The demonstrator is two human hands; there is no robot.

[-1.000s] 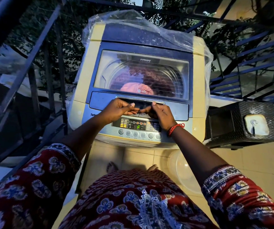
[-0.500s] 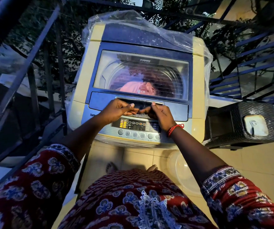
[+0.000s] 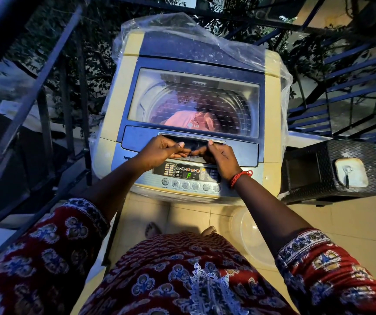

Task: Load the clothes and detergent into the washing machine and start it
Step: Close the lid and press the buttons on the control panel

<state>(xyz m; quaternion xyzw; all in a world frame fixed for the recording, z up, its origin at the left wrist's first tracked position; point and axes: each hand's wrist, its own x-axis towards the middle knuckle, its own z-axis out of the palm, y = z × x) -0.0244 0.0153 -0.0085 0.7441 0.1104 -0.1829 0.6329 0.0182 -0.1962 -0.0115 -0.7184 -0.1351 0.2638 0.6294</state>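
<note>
We see the left hand (image 3: pixel 159 151) and right hand (image 3: pixel 219 158) meeting at the lid handle (image 3: pixel 191 142) on the washing machine (image 3: pixel 119 92), fingers curled, pinching what may be a small dark packet (image 3: pixel 192 155) between them. Beyond, clothes (image 3: pixel 189 121) lie under the closed lid (image 3: pixel 194 101). Nearer us the panel (image 3: pixel 188 175) shows a green F.
</note>
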